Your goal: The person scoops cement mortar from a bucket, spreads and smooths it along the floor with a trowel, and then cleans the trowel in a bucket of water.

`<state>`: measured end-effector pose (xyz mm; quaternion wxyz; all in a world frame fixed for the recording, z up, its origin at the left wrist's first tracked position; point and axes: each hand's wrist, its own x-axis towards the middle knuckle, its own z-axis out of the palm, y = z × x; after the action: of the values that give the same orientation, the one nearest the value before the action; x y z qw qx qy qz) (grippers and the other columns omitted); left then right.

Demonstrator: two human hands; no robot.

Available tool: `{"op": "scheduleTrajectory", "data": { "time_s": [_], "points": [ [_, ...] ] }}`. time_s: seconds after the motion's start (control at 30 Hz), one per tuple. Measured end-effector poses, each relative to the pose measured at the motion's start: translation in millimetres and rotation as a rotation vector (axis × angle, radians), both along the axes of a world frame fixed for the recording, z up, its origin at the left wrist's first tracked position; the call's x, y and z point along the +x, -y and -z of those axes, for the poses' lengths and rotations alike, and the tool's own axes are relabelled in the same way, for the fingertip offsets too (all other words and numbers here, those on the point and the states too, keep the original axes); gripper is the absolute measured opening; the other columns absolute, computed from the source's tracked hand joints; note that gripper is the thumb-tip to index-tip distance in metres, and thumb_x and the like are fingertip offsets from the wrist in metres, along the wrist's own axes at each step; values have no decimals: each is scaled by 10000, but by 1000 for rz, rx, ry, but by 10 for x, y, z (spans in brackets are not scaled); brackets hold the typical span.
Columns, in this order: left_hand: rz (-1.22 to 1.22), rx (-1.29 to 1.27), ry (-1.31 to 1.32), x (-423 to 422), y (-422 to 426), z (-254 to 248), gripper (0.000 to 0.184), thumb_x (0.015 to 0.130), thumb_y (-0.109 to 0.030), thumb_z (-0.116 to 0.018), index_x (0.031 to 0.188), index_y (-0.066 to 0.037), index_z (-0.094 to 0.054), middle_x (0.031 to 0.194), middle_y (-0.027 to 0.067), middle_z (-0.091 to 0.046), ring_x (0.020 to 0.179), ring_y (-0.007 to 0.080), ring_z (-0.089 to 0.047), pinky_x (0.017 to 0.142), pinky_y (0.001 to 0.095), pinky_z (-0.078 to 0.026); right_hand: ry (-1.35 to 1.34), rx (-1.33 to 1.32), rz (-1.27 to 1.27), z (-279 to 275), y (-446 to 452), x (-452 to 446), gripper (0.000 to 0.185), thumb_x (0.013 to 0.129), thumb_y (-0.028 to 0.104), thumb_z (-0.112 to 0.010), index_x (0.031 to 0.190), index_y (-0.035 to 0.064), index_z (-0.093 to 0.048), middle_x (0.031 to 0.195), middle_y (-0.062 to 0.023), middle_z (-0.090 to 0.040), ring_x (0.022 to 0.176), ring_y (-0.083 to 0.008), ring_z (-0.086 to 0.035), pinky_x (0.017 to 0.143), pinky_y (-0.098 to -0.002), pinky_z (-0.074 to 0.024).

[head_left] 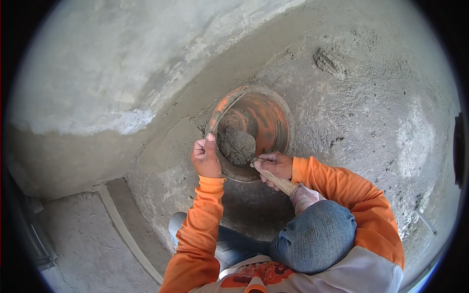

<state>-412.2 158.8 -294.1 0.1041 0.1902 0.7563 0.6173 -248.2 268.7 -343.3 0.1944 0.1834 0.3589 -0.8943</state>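
An orange bucket point(276, 122), smeared with grey mortar, is tilted with its mouth facing me. My left hand point(206, 157) is closed on the near left part of its rim, thumb on top. My right hand point(276, 167) grips a trowel point(280, 181) by its wooden handle, close to the bucket's lower rim. The trowel's front end reaches into the bucket, where wet mortar point(238, 145) covers or hides the blade. Both my sleeves are orange, and my bent knee in jeans lies just below the right hand.
A plastered wall point(93, 68) rises at the upper left, with a damp grey band along its foot. A lump of mortar point(331, 63) sits on the rough floor point(351, 122) beyond the bucket. At the right a thin metal rod point(426, 222) sticks out.
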Motion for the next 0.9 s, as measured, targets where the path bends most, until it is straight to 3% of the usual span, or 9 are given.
{"op": "scheduleTrajectory", "data": {
  "time_s": [0.1,0.33,0.4,0.47,0.53,0.63,0.73,0.8,0.9],
  "points": [
    [-95,-3,-23,29,-83,2,291,840,-240,-604,644,-83,-458,590,-61,-413,559,31,-316,518,174,-287,-15,-287,32,-60,-102,171,399,872,384,-483,1119,72,-456,711,-49,-490,511,-130,-504,427,-274,-445],
    [-114,74,138,-140,-93,10,306,842,-271,-596,647,-78,-463,639,-20,-510,585,39,-396,550,181,-355,-198,-84,277,-299,-705,876,405,900,337,-448,1199,64,-428,711,-44,-502,503,-114,-504,436,-248,-432],
    [-124,55,98,-119,-105,-26,311,843,-276,-594,642,-80,-461,634,-23,-502,572,39,-386,533,181,-344,-120,261,389,-324,-962,1030,391,895,317,-457,1186,56,-432,720,-39,-519,508,-97,-508,437,-238,-433],
    [-152,10,68,-112,-107,-19,310,843,-274,-595,641,-80,-461,627,-26,-489,570,39,-375,526,183,-334,2,826,443,-111,-1254,1071,382,861,279,-496,1153,37,-445,749,-102,-560,545,-204,-566,488,-315,-466],
    [-188,-39,38,-93,-96,-29,310,843,-271,-596,640,-80,-462,620,-30,-476,568,39,-365,519,185,-323,67,1822,280,485,-1638,1100,385,816,243,-528,1118,14,-458,808,-192,-578,653,-357,-579,587,-402,-474],
    [-141,-17,38,-119,-207,-63,307,839,-268,-603,641,-77,-467,610,-36,-457,566,39,-349,506,189,-304,261,1866,339,549,-1663,1090,394,789,239,-545,1099,9,-469,868,-243,-562,767,-437,-542,679,-453,-451],
    [-166,-52,51,-116,-233,-102,305,833,-266,-612,644,-70,-476,610,-36,-460,568,38,-352,514,186,-315,89,1859,410,-110,-1254,1016,377,794,233,-540,1097,19,-473,877,-229,-568,787,-410,-558,688,-442,-455],
    [-108,1,100,-140,-252,-128,303,830,-267,-616,648,-66,-482,611,-38,-463,572,36,-362,524,184,-326,-233,1547,155,-394,-1071,943,399,793,250,-544,1112,21,-473,885,-228,-568,802,-401,-560,709,-435,-456],
    [-63,-13,100,-162,-270,-105,293,830,-260,-617,656,-64,-486,614,-36,-469,582,33,-377,538,184,-338,-267,1571,-258,-399,-924,510,420,808,247,-522,1150,15,-446,915,-232,-571,815,-396,-563,725,-427,-462]
  ]
}}
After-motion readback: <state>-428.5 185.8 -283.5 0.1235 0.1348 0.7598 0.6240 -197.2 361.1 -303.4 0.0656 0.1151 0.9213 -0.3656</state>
